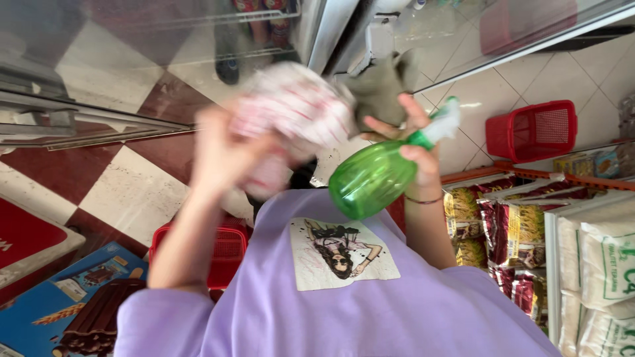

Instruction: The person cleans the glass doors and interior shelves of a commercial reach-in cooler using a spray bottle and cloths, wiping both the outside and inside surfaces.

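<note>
Nearest is the lilac T-shirt (370, 311) with a printed patch. Above it the right hand (418, 149) is clenched around the neck of a green spray bottle (374, 180), its grip also pinching a grey-green cloth (382, 89) between fingers and thumb. At the left, the left hand (221, 155) is closed on a blurred red-and-white checked cloth (294, 109). To wipe well, it seems best to hold the checked cloth flat and bunched firmly, and to keep the bottle's nozzle pointed away from the body. Farther off lie a red basket (532, 129) on the tiled floor (132, 192), packaged goods (522, 231) on the right and a glass-door cooler (152, 46) beyond.
</note>
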